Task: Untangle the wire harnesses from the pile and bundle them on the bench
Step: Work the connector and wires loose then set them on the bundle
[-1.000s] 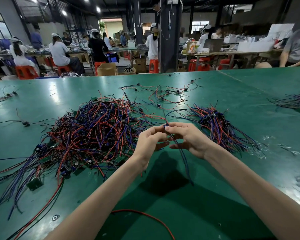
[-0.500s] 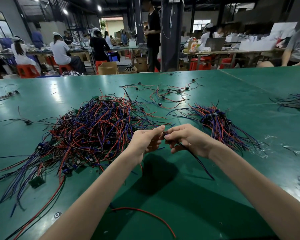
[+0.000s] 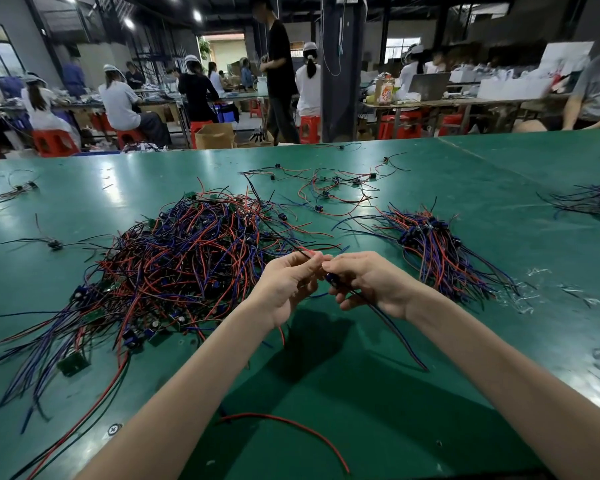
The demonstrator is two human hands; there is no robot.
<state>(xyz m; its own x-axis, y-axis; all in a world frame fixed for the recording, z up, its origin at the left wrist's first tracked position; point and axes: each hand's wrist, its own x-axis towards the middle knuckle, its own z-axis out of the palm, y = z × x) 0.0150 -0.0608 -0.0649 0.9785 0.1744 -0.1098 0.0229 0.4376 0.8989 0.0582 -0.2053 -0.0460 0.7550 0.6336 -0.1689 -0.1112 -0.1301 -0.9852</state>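
Note:
A big tangled pile of red, blue and black wire harnesses (image 3: 174, 261) with small green boards lies on the green bench (image 3: 378, 393), left of centre. My left hand (image 3: 286, 284) pinches a red and black wire end at its fingertips. Right beside it, my right hand (image 3: 368, 282) grips one harness (image 3: 378, 306) by its small dark blue component; its dark wires trail down and to the right over the bench. A sorted bundle of harnesses (image 3: 437, 251) lies to the right of my hands.
Loose single harnesses (image 3: 329, 190) are scattered behind the pile. A stray red wire (image 3: 291, 427) lies near the front edge. Another wire heap (image 3: 589, 202) sits at the far right. Clear plastic scraps (image 3: 534, 296) lie by the bundle. People work at benches behind.
Both hands stay together over the bench and have worked the harness free; its trailing wires now hang further right and longer. A person in black has walked in behind the bench.

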